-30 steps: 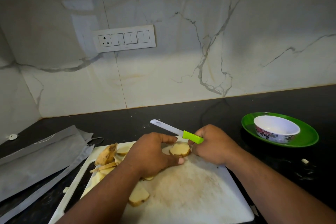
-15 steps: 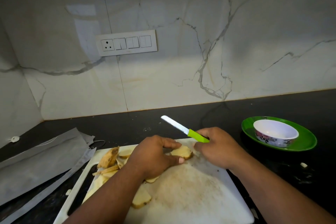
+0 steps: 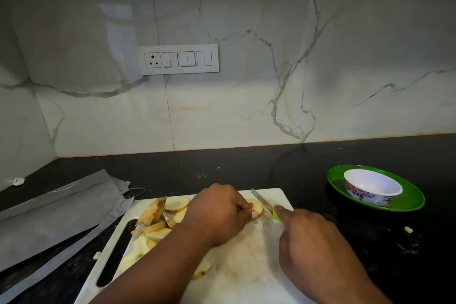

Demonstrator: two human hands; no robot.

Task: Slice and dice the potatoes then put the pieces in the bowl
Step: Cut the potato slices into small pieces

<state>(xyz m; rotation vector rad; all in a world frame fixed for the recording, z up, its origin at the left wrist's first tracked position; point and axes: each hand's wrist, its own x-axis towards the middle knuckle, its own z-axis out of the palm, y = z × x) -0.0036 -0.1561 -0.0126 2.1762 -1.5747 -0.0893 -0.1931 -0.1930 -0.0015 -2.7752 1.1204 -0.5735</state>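
Observation:
On the white cutting board (image 3: 249, 261) my left hand (image 3: 219, 212) pinches a potato slice (image 3: 256, 206) at the board's far side. My right hand (image 3: 306, 237) grips a green-handled knife (image 3: 264, 203), its blade lying down against the right side of that slice. Several potato slices and peels (image 3: 160, 222) are piled on the board's left part, and one more slice (image 3: 202, 270) shows below my left forearm. The white flowered bowl (image 3: 372, 190) sits empty on a green plate (image 3: 409, 201) to the right.
A grey bag (image 3: 56, 219) lies on the black counter left of the board. A small potato bit (image 3: 408, 229) lies on the counter at right. The marble wall with a switch panel (image 3: 180, 59) stands behind.
The knife has come down from pointing up and left above the board to resting on the potato slice. My left hand has kept its hold on the slice.

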